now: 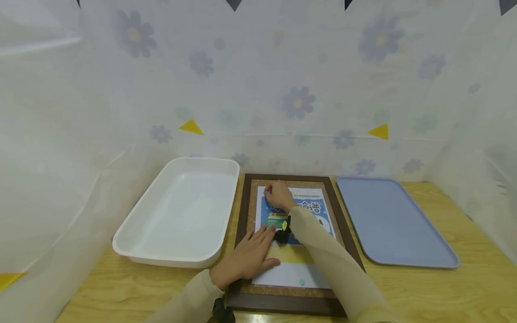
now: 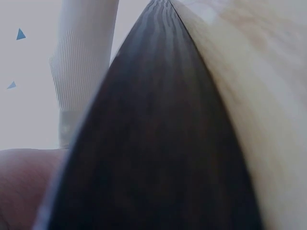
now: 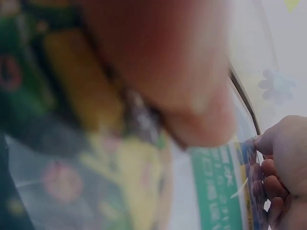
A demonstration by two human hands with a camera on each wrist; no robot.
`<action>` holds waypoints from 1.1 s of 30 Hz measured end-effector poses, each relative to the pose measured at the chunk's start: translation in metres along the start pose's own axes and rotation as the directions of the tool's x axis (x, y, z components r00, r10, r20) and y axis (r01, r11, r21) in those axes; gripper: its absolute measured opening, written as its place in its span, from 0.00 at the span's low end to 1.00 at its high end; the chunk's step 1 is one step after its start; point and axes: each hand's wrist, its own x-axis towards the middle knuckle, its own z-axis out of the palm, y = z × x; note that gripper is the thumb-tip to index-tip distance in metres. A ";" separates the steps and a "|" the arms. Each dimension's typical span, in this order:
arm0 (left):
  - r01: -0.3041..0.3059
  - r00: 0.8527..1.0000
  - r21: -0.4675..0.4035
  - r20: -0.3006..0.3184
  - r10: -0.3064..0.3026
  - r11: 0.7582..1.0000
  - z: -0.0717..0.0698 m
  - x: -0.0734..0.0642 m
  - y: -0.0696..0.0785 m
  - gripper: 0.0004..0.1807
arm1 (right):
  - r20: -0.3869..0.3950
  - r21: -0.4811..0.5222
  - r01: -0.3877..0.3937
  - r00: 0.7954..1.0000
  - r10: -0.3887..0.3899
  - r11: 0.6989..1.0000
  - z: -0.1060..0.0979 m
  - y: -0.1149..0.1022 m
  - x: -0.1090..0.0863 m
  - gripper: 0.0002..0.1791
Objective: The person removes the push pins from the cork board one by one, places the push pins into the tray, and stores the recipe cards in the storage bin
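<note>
A printed poster (image 1: pixel 291 274) with blue artwork and Chinese lettering lies on a cork board (image 1: pixel 311 292) inside a dark brown frame (image 1: pixel 282 303). My left hand (image 1: pixel 248 258) rests on the poster's left side with straight fingers and the thumb spread. At the poster's upper left corner is my right hand (image 1: pixel 279 195), its fingers curled in. In the right wrist view the right hand's thumb and index finger (image 3: pixel 288 160) meet in a pinch at the poster's edge. The small thing at those fingertips is mostly hidden. A blurred finger (image 3: pixel 177 72) covers much of that view.
A deep white tray (image 1: pixel 181 206) stands on the wooden table (image 1: pixel 133 285), left of the frame. To the right lies a flat blue-grey tray (image 1: pixel 393 220). A white flowered curtain (image 1: pixel 258 85) hangs behind and at both sides.
</note>
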 end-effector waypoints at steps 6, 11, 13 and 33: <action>-0.003 1.000 0.003 0.009 0.003 1.000 -0.001 0.000 0.000 0.40 | -0.002 0.006 -0.009 1.000 0.009 1.000 0.000 0.002 0.002 0.11; 0.002 1.000 0.003 0.012 -0.002 1.000 -0.001 0.000 0.001 0.40 | 0.008 0.024 -0.040 0.999 0.040 0.999 -0.001 0.003 0.003 0.11; 0.000 1.000 0.002 0.010 0.000 1.000 -0.002 0.000 0.002 0.39 | 0.016 0.032 -0.050 0.999 0.049 0.998 -0.002 0.004 0.003 0.11; 0.016 1.000 0.022 0.024 -0.016 1.000 -0.004 0.001 0.006 0.39 | 0.022 0.066 -0.113 0.994 0.111 0.991 -0.008 -0.001 0.000 0.09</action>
